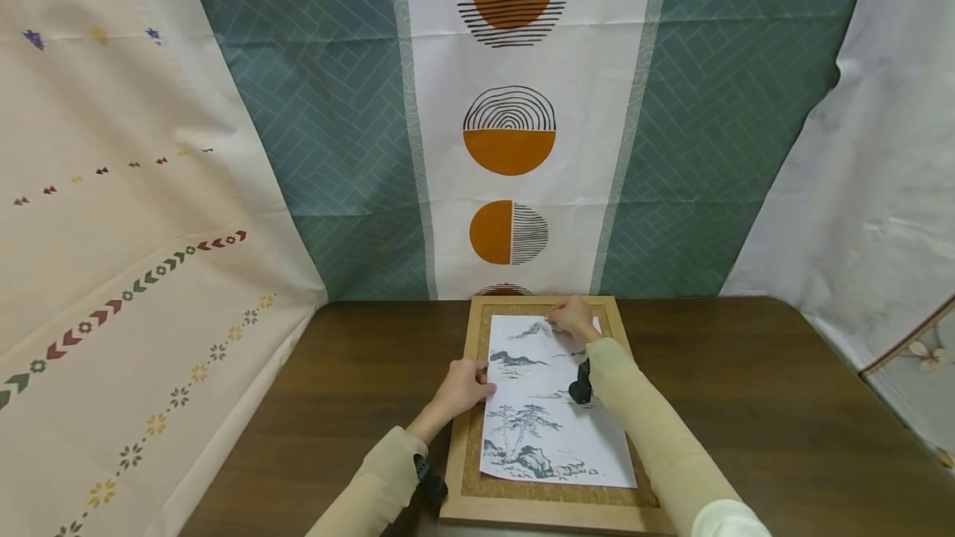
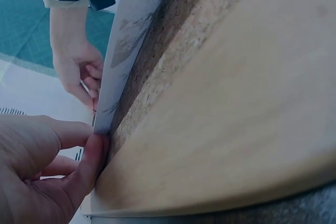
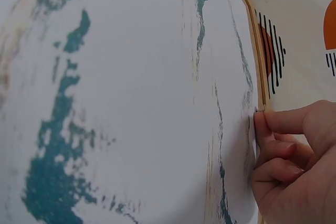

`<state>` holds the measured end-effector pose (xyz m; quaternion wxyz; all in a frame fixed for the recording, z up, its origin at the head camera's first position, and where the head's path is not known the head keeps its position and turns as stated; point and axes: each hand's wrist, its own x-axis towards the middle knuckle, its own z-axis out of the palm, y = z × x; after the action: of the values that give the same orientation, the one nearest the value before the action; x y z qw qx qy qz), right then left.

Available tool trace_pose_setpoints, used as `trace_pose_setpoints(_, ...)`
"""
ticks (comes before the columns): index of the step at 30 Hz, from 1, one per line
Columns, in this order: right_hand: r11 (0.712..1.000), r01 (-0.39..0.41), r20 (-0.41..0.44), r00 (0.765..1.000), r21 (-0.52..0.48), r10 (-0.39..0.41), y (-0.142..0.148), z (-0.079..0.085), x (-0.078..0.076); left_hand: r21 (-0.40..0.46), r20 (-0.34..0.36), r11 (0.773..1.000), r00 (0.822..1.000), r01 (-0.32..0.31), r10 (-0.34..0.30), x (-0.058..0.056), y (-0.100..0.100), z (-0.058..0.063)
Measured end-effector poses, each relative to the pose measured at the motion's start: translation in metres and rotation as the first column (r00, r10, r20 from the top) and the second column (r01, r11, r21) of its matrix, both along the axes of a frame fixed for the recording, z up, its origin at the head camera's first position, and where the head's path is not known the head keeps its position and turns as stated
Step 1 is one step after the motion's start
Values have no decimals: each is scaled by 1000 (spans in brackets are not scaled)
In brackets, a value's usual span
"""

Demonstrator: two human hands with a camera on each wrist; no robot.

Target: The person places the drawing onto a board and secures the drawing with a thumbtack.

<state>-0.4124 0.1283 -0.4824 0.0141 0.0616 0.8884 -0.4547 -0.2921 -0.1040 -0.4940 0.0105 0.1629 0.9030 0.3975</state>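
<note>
A white sheet of paper (image 1: 589, 442) printed with an ink landscape of trees and hills lies on a wood-framed cork board (image 1: 552, 512). At the sheet's left edge, my left hand (image 1: 461, 388) pinches the paper between thumb and fingers, and in the left wrist view that edge stands lifted off the cork. My right hand (image 1: 573, 319) is at the top edge of the sheet. Its thumb and index finger pinch a small push pin (image 3: 260, 110), whose thin metal point shows in the right wrist view; the fingertips cover most of it.
The board rests on a dark brown wooden table (image 1: 380, 371), its far end close to a hanging green and white cloth (image 1: 511, 73) with orange circles. Pale patterned cloth (image 1: 149, 297) hangs at the left, and white cloth (image 1: 850, 189) at the right.
</note>
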Motion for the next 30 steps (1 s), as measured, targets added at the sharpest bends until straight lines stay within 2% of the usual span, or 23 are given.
trace_pose_setpoints(9, 998, 63, 30, 998, -26, -62, 3, -1, -1, -7, 5, 1000, 1000, -15, 15, 0, 1, -2)
trace_pose_setpoints(24, 996, 83, 17, 996, -32, -82, 4, -3, -1, -6, 2, 1000, 1000, -24, 24, 1, 1, -1)
trace_pose_setpoints(30, 997, 83, 10, 997, -12, -82, 1, -1, 5, 28, 5, 999, 1000, -29, 29, 2, 2, -1)
